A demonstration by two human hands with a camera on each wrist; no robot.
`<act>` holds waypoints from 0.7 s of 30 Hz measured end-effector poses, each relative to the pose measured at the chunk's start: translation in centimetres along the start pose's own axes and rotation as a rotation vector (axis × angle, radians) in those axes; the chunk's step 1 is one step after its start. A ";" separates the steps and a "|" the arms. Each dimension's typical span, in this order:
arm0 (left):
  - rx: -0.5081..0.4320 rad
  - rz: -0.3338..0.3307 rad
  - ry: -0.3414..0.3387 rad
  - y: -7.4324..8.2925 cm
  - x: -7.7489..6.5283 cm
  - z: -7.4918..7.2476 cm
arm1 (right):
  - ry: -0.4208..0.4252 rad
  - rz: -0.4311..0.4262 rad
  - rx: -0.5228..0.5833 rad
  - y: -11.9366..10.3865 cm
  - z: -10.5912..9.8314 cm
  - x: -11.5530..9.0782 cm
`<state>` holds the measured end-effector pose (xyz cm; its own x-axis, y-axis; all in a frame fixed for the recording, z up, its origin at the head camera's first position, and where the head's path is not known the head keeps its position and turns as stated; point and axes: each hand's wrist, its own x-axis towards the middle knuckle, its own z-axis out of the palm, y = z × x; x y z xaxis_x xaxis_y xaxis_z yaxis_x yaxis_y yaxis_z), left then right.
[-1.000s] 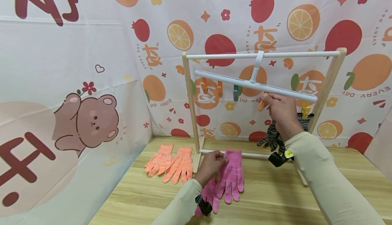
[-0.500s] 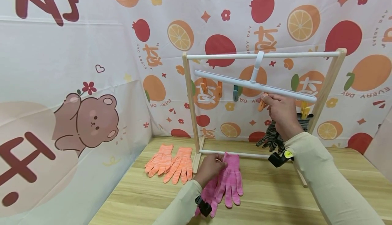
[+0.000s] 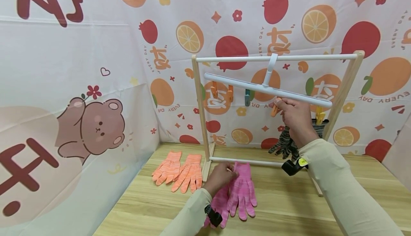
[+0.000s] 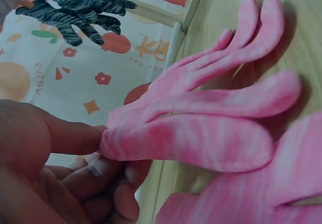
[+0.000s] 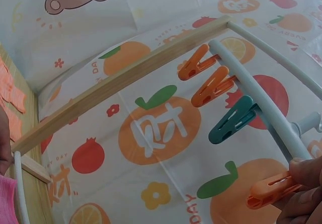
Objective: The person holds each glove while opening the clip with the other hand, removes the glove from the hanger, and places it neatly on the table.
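Note:
My left hand (image 3: 219, 177) pinches the cuff of a pink knitted glove (image 3: 243, 189) between thumb and fingers. In the left wrist view that glove (image 4: 186, 138) hangs from the fingertips, its fingers slanting to the tabletop. Partly beneath it lies a second pink glove (image 3: 219, 203). Up at the tilted white hanger (image 3: 236, 81), my right hand (image 3: 297, 120) pinches an orange clothespin (image 5: 271, 190). Several clothespins hang farther left, among them a teal clothespin (image 3: 247, 97). Black-and-grey striped gloves (image 3: 284, 145) hang at the right end from a yellow clothespin (image 3: 320, 116), partly hidden by my right arm.
A wooden rack (image 3: 199, 104) stands on the wood-grain table (image 3: 135, 207); its white top rod (image 3: 231, 59) carries the hanger. Two orange gloves (image 3: 189, 173) lie flat beside the rack's left foot. A printed cloth (image 3: 244, 18) closes off the back.
My left hand and the pink glove have sunk slightly, and the glove's fingers have swung a little left and then right. My right hand stays on the orange clothespin.

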<state>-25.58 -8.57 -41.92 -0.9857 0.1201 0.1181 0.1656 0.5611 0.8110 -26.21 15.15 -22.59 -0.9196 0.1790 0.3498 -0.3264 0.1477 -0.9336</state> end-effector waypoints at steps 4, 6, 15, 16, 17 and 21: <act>0.023 0.021 -0.031 -0.1 -0.1 0.0 | 0.004 0.008 0.001 -0.1 0.0 -0.1; 0.043 0.029 -0.042 -0.1 -0.1 0.0 | 0.003 0.012 0.007 -0.1 -0.1 -0.1; 0.183 0.099 -0.071 -0.3 -0.2 0.1 | 0.004 0.010 -0.003 -0.1 -0.1 -0.1; 0.195 0.104 -0.072 -0.3 -0.2 0.1 | 0.006 0.015 -0.002 -0.1 -0.1 -0.1; 0.208 0.109 -0.072 -0.3 -0.3 0.0 | 0.008 0.020 0.002 -0.1 -0.1 -0.1; 0.256 0.134 -0.082 -0.4 -0.4 0.0 | 0.010 0.023 -0.004 -0.1 0.0 -0.1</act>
<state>-25.22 -8.87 -42.27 -0.9505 0.2670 0.1590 0.3066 0.7226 0.6195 -26.04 15.14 -22.52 -0.9246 0.1924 0.3289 -0.3042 0.1472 -0.9412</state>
